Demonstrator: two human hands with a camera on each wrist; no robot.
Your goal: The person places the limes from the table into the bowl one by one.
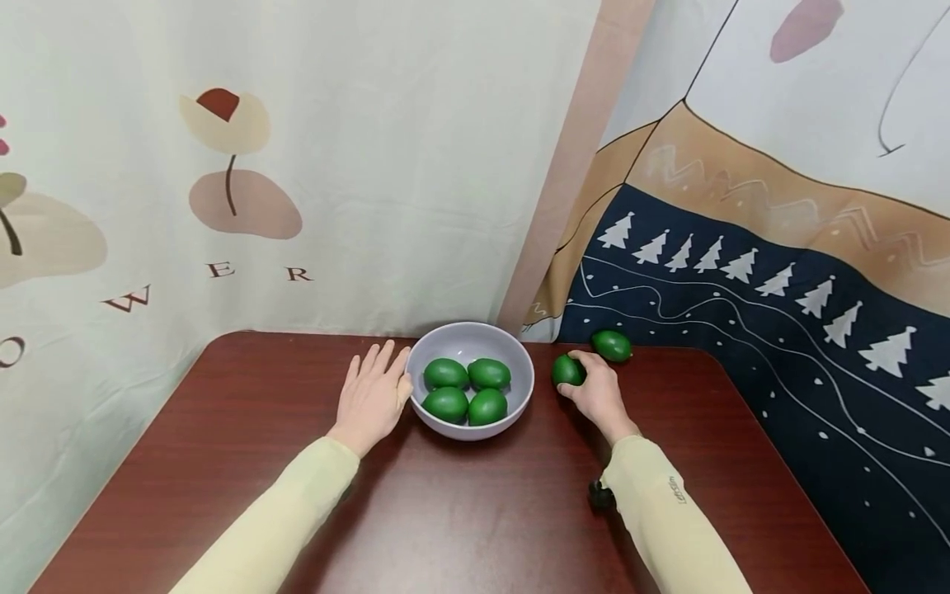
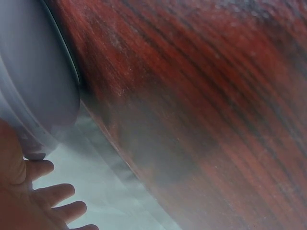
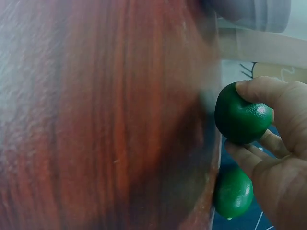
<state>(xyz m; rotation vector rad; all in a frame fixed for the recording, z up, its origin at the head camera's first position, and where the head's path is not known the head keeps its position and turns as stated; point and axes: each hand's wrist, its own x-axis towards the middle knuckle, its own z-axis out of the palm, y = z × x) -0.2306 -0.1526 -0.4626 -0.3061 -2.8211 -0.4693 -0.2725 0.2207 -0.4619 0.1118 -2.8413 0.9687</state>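
A pale purple-grey bowl (image 1: pixel 467 337) stands near the back of the table, with several green limes (image 1: pixel 446 374) lying inside. My left hand (image 1: pixel 373 398) touches the bowl's left side, its fingers straight and spread; the left wrist view shows the thumb side against the bowl's wall (image 2: pixel 38 62). To the right of the bowl, my right hand (image 1: pixel 596 394) pinches a green lime (image 1: pixel 567 371) between thumb and fingers. In the right wrist view this held lime (image 3: pixel 242 117) is gripped from the side. Another lime (image 1: pixel 612 346) lies on the table just behind the right hand.
The dark red wooden table (image 1: pixel 475 511) ends just behind the bowl and the far lime. A pale printed curtain (image 1: pixel 386 165) hangs at the back, and a dark blue cloth with white trees (image 1: pixel 742 330) hangs at the right. A small black object (image 1: pixel 599 495) shows by the right sleeve.
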